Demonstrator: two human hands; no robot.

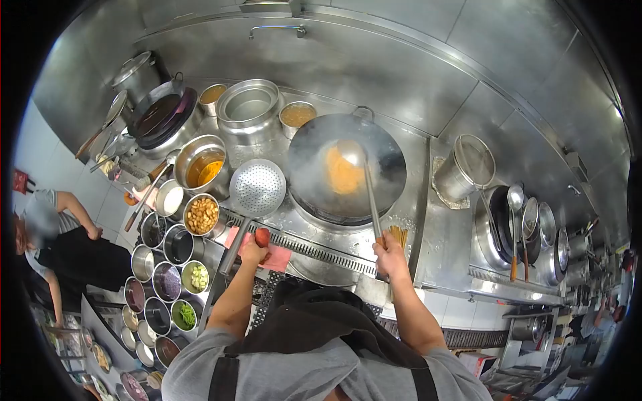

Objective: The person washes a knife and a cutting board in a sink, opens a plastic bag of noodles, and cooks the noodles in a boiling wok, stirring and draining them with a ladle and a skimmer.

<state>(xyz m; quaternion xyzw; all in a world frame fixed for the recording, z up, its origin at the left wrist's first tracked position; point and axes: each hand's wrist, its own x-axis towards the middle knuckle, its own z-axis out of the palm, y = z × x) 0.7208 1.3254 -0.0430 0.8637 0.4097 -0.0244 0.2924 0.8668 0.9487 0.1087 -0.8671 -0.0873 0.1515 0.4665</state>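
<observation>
My right hand (391, 260) is closed round the wooden end of a long ladle (370, 194). Its bowl rests over orange-yellow food (342, 172) in a steaming black wok (307, 157). Thin bamboo-like sticks (398, 234) show just beyond that hand; whether it touches them is unclear. My left hand (253, 252) is closed on a small red object (262, 237), above a pink cloth (277, 259) at the stove's front edge. Beside it slants the handle of a perforated strainer (258, 188), which lies left of the wok.
Metal pots of ingredients (202, 214) crowd the left side, with a large lidless pot (248, 102) behind. A strainer pot (473, 162) and stacked pans with ladles (515, 198) are at right. Another person (63, 230) is at far left. A tap (301, 31) juts from the back wall.
</observation>
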